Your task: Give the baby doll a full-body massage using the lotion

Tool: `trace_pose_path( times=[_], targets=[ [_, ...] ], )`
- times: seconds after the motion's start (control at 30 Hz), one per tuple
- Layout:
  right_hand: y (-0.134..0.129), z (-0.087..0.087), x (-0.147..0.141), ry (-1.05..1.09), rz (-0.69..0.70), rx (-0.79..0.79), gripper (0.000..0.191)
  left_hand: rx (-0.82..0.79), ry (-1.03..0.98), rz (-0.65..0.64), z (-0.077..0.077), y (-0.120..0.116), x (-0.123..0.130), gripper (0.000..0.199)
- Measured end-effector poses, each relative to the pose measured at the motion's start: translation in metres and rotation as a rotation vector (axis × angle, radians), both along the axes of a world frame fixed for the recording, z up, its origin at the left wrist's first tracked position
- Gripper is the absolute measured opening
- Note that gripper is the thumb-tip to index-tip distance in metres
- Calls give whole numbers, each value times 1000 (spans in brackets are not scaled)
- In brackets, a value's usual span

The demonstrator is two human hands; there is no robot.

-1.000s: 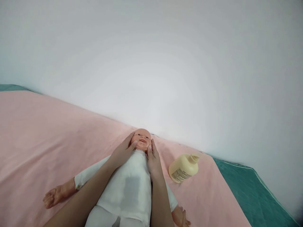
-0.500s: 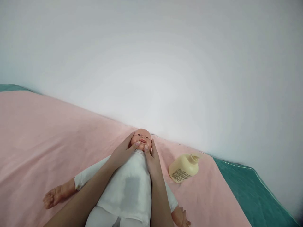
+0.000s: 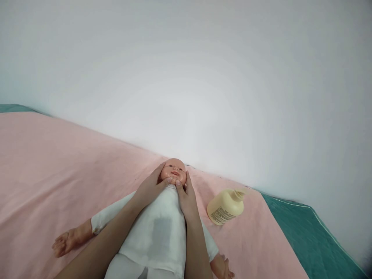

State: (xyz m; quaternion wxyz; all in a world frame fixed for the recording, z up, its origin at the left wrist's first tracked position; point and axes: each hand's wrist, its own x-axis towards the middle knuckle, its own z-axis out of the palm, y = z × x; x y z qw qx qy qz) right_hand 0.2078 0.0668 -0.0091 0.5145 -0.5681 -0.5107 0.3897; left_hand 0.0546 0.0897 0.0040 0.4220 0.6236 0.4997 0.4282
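A baby doll in white cloth lies on its back, its arms spread to both sides. My left hand cups one side of the doll's head, fingers along the cheek and thumb on the chin. On the other side, my right hand wraps the cheek and jaw, its thumb also at the chin. The two thumb tips sit close together below the doll's mouth. My forearms lie over the doll's body and upper arms. A grey patch shows through the white cloth at its belly.
A pale yellow pump bottle with printed text stands right of the doll. Pink cloth lies under everything, over a green sheet seen at the right and far left. A white wall rises directly behind the doll's head.
Both thumbs have slid slightly down and closer together, from beside the doll's mouth to its chin. The fingers stay at the sides of the head; the bottle has not moved.
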Motion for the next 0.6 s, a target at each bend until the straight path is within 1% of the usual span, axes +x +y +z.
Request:
trace_pose_path(
  times=[0.07,0.2,0.33,0.43,0.6],
  targets=[
    [-1,2,0,-3,3,5,83,-5,20,9,0,0,0,68],
    [-1,3,2,-28,-5,12,80,17,36,-7,-5,2,-1,66],
    [3,-4,4,14,-9,20,80,37,33,-17,-8,3,-2,65],
    [6,-10,6,45,-9,34,78,12,37,-5,-8,4,-3,65],
    [9,-15,6,91,-15,52,75,-3,27,-8,-9,5,-2,68]
  ],
)
